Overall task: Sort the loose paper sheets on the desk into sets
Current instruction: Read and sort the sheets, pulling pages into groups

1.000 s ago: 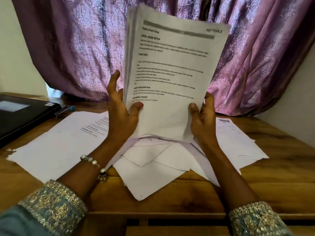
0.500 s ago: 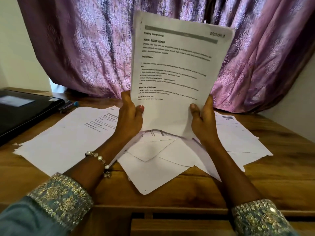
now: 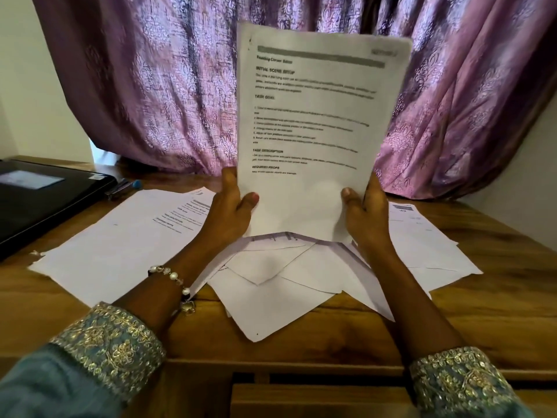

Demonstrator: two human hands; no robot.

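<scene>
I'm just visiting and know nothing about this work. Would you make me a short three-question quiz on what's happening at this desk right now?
1. True or false: both hands hold the upright stack of sheets by its lower edge.
2. Multiple choice: what lies at the desk's far left? A) a closed black laptop B) a mug C) a lamp
3. Fill in the blank: the bracelet is on the ____ wrist.

Key:
1. True. The left hand and right hand each grip a bottom corner.
2. A, the laptop, with pens beside it.
3. Left. More loose papers are spread on the desk under the hands.
</scene>
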